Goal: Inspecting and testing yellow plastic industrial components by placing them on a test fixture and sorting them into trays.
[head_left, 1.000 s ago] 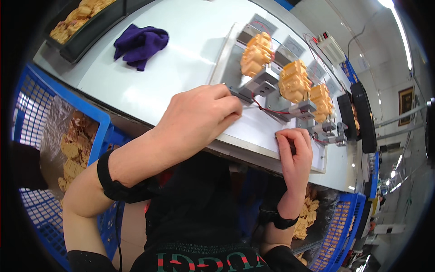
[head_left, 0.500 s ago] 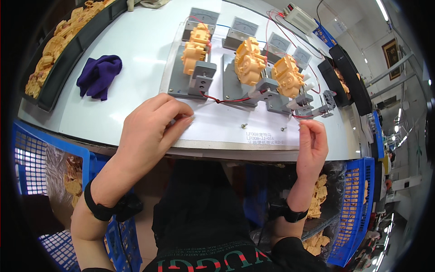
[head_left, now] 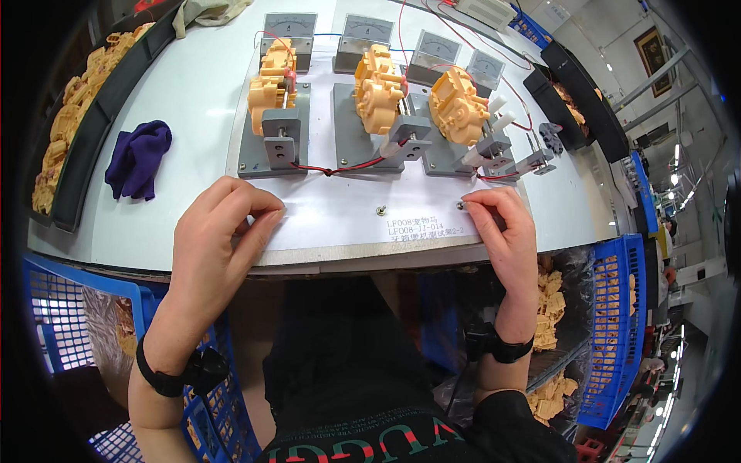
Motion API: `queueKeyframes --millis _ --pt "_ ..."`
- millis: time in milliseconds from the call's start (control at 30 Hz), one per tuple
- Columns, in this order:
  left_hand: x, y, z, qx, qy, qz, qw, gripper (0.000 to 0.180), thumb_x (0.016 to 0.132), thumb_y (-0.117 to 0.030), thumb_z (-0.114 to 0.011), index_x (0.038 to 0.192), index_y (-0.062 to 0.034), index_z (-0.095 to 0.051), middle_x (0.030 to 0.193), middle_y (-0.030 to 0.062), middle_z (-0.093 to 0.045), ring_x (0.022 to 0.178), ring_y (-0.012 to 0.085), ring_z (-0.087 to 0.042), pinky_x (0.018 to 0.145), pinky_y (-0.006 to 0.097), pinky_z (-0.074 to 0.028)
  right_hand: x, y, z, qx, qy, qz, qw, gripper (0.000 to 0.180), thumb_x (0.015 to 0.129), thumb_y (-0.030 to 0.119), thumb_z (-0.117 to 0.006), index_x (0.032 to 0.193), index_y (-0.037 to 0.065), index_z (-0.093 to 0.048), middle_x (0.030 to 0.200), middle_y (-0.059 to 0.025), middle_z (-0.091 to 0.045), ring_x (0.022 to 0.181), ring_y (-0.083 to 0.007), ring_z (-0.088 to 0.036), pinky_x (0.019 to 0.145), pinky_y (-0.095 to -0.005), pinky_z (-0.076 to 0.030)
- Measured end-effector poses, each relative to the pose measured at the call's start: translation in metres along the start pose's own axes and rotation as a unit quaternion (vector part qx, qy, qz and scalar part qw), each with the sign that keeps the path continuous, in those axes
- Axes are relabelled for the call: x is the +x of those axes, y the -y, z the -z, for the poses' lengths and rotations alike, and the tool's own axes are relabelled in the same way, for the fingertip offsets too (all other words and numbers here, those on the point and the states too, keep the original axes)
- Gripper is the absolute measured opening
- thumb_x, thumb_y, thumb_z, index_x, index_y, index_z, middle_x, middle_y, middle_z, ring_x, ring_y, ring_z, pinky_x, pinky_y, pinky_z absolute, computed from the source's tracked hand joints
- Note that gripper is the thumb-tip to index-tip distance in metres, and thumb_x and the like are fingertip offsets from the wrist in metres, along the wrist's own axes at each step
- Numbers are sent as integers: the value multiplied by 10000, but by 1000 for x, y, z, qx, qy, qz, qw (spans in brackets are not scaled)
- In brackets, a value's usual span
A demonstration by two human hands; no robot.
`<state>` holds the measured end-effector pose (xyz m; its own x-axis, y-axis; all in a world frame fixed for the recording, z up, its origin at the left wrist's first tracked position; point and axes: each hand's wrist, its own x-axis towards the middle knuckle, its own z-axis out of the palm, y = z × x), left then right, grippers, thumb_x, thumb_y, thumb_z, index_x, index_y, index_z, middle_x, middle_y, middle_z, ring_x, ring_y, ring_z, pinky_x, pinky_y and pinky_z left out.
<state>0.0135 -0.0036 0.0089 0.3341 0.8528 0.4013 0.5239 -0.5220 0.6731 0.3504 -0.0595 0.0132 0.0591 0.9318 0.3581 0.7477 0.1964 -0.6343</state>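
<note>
My view now sits square over the white test board (head_left: 347,224); half a second ago it was skewed, and a second ago my left hand (head_left: 212,243) was up among the grey fixtures by the red wire. It has pulled back to the board's near left edge, fingers curled loosely with the tips on the surface, holding nothing that I can see. My right hand (head_left: 502,231) has stayed at the near right, thumb and forefinger pinched at a small metal stud (head_left: 461,205); I cannot tell if it truly grips it. I judge both hands are now off the fixtures and parked at the board's front.

Three orange plastic housings (head_left: 378,89) stand clamped on grey fixtures (head_left: 279,135) at the far half of the board, with grey meters (head_left: 363,31) behind. A red wire (head_left: 340,167) runs between the fixtures, near my left fingers.

The board's near edge overhangs the table (head_left: 185,100) rim, just beside my wrists. Open room lies left, toward a purple cloth (head_left: 139,158) and a black tray of orange parts (head_left: 65,131). Blue baskets (head_left: 617,324) sit below the rim.
</note>
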Motion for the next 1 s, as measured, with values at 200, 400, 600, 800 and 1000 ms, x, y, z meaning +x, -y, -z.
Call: queueKeyframes --millis 200,400,600,800,1000 --pt "2 0 2 -38 14 3 999 63 879 -27 -708 939 -16 -694 872 78 -625 721 175 -592 639 277 -474 -8 10 -8 -5 -72 25 997 82 932 40 -677 1005 7 -695 932 -89 -641 838 -192 -613 754 -285 -484" --pt "2 -2 1 -22 10 26 999 44 873 -29 -713 907 -18 -687 830 87 -615 702 206 -608 622 292 -482 -6 42 -41 117 -21 102 988 70 935 64 -695 992 25 -687 869 -68 -656 754 -158 -579 686 -273 -458" --pt "5 -9 0 11 5 20 1000 32 871 -9 -703 895 -6 -682 819 88 -617 674 195 -594 602 290 -468 11 57 -65 215 -26 141 966 94 914 137 -744 903 63 -688 721 -29 -632 612 -179 -555 590 -300 -442" --pt "5 -6 -2 15 4 16 1000 49 861 1 -712 902 -6 -684 838 83 -625 661 178 -582 594 282 -461 10 47 -68 220 -25 137 966 156 947 181 -717 878 47 -677 703 -29 -623 584 -144 -507 548 -278 -383" --pt "4 -6 -1 7 7 28 1000 72 848 -5 -731 905 -10 -687 850 71 -627 666 158 -578 590 274 -454 11 49 -68 205 -34 136 969 145 905 164 -758 850 67 -666 647 -28 -588 557 -188 -528 548 -314 -404"
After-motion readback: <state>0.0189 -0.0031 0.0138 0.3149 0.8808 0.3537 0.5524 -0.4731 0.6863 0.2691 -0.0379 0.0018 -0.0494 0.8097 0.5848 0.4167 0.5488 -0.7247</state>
